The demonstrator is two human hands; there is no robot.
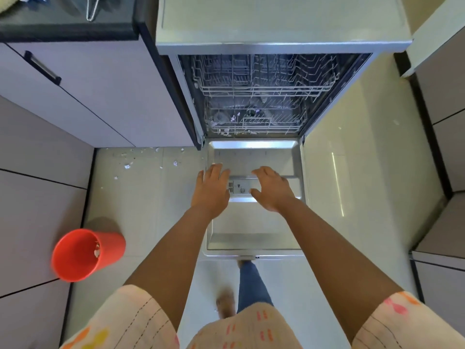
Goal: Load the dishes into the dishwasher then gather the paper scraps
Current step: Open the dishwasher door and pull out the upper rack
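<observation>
Closest to me are my pale patterned sleeves (pixel 130 321) and, between them, one leg in blue jeans (pixel 251 285) with a bare foot (pixel 225 303) on the pale tiled floor (pixel 151 222). To my left a red plastic cup (pixel 86 254) sits on the floor, its mouth facing me, with a white paper scrap (pixel 97 250) inside near the rim.

Both my arms reach forward over the lowered dishwasher door (pixel 254 238), which lies flat and open. My left hand (pixel 211 187) has its fingers straight and together, palm down over the door's left edge, holding nothing. My right hand (pixel 273 188) is spread and loosely arched, fingers relaxed, over the detergent dispenser (pixel 239 187); it grips nothing. I cannot tell whether either hand actually touches the door.

Farther left, loose paper scraps (pixel 128 165) are scattered on the floor along the foot of the grey cabinet (pixel 100 102).

Beyond the door, the dishwasher (pixel 276 23) stands open. Its lower rack (pixel 256 122) has a few small white bits along its front edge, and the upper rack (pixel 264 76) sits above it.

At the far left a dark countertop (pixel 68 23) carries a wire utensil (pixel 91 8).
</observation>
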